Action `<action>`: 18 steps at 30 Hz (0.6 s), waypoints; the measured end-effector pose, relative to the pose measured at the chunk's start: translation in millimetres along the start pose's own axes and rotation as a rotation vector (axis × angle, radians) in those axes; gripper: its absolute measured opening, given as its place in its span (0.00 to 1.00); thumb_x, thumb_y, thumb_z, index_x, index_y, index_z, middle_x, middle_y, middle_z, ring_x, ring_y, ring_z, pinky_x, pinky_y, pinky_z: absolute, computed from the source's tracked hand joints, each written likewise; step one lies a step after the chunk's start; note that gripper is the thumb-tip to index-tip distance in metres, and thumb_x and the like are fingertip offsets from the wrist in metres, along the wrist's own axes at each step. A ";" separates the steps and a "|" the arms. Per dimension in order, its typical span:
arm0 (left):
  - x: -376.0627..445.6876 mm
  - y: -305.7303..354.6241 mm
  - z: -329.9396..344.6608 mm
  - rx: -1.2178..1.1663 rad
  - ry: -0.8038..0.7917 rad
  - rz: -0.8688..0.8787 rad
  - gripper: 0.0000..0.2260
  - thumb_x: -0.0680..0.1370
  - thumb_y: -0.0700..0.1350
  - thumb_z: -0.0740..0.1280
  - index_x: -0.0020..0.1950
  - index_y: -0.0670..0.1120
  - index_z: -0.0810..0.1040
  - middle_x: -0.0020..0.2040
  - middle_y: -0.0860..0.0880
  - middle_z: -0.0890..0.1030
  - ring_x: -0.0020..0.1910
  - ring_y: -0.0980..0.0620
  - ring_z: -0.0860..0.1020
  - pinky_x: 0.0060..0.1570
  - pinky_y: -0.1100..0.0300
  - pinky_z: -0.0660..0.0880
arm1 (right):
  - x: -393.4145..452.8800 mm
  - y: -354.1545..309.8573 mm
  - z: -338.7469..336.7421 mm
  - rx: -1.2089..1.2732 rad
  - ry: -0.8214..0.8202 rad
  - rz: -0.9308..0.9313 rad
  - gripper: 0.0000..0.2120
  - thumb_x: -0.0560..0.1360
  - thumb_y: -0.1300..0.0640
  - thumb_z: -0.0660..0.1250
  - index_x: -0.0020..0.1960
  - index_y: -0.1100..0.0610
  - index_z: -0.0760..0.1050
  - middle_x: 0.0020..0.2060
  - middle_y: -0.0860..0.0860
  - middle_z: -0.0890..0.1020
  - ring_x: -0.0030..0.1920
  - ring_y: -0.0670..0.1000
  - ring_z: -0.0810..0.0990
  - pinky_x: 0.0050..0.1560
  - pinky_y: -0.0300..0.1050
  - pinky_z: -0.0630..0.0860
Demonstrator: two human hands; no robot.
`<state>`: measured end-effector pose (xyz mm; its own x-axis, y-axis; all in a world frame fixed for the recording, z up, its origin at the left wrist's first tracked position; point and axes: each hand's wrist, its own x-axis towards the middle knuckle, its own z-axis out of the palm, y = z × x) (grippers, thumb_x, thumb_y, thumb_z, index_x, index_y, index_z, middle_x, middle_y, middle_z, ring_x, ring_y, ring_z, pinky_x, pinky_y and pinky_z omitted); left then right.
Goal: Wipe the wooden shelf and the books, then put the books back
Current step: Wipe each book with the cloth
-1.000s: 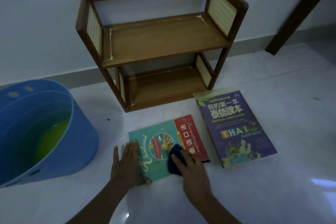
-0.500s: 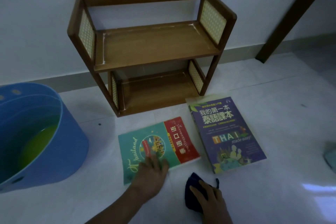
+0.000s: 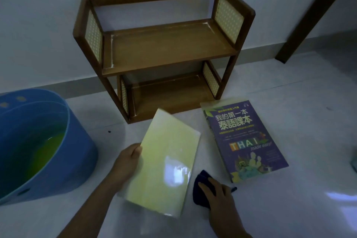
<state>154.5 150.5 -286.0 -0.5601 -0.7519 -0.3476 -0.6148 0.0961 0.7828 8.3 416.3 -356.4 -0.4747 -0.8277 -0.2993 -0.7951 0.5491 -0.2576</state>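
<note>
Left hand [image 3: 128, 157] grips the pale book [image 3: 166, 162] by its left edge, long axis running away toward the shelf [image 3: 164, 52], while right hand [image 3: 216, 189] presses the cloth [image 3: 201, 181] just beside it

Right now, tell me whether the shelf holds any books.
Empty. Both boards of the shelf are bare; the purple book lies on the floor, and the left hand holds the other book.

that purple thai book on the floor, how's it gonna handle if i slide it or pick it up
The purple book lies flat on the smooth, glossy floor, so a push would probably make it slide easily, not tip. Its cover looks shiny, so possibly slippery for damp fingers. It seems a thickish paperback, likely to flex a little if lifted by one edge.
</note>
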 end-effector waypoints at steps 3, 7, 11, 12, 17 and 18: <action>-5.0 -50.3 17.7 0.088 0.074 -0.165 0.14 0.83 0.41 0.57 0.65 0.40 0.75 0.65 0.38 0.76 0.63 0.40 0.74 0.60 0.53 0.69 | 0.6 2.3 0.6 0.037 0.022 -0.007 0.30 0.63 0.60 0.75 0.62 0.44 0.74 0.59 0.52 0.80 0.51 0.60 0.82 0.37 0.53 0.83; -22.0 -76.8 27.2 0.358 0.054 0.037 0.15 0.80 0.48 0.63 0.67 0.52 0.71 0.65 0.41 0.75 0.62 0.39 0.74 0.58 0.51 0.71 | -0.5 6.3 1.8 0.105 -0.005 0.014 0.27 0.70 0.61 0.65 0.66 0.43 0.69 0.64 0.53 0.76 0.56 0.62 0.77 0.44 0.57 0.82; -28.1 -87.7 18.4 0.734 -0.315 0.194 0.58 0.63 0.77 0.62 0.76 0.50 0.32 0.74 0.52 0.27 0.75 0.49 0.31 0.73 0.47 0.37 | 11.4 -0.3 -12.0 0.220 0.070 -0.002 0.28 0.75 0.69 0.55 0.70 0.47 0.69 0.70 0.54 0.68 0.65 0.63 0.67 0.62 0.63 0.72; -30.4 -89.8 17.1 0.800 -0.340 0.236 0.61 0.60 0.80 0.60 0.75 0.49 0.30 0.73 0.50 0.24 0.73 0.50 0.25 0.71 0.47 0.31 | 18.6 -4.5 -18.3 0.231 0.115 -0.003 0.28 0.75 0.70 0.55 0.70 0.48 0.69 0.71 0.54 0.67 0.66 0.63 0.66 0.65 0.62 0.70; -29.9 -92.7 21.3 1.008 -0.317 0.312 0.63 0.55 0.84 0.53 0.75 0.37 0.61 0.76 0.40 0.59 0.78 0.49 0.41 0.70 0.46 0.43 | 70.6 -34.6 -47.3 0.300 0.322 0.019 0.29 0.73 0.70 0.60 0.72 0.54 0.66 0.71 0.56 0.66 0.66 0.63 0.66 0.64 0.60 0.70; -29.9 -89.6 22.6 1.010 -0.339 0.300 0.63 0.55 0.84 0.53 0.75 0.37 0.62 0.76 0.41 0.61 0.78 0.50 0.41 0.70 0.46 0.45 | 82.8 -43.8 -46.8 0.291 0.293 0.030 0.30 0.73 0.69 0.60 0.74 0.53 0.63 0.73 0.56 0.63 0.67 0.63 0.65 0.65 0.59 0.68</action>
<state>213.8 179.2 -357.5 -0.7906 -0.4063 -0.4581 -0.5123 0.8487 0.1314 -13.9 318.3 -326.9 -0.6167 -0.7858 -0.0471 -0.6592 0.5482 -0.5147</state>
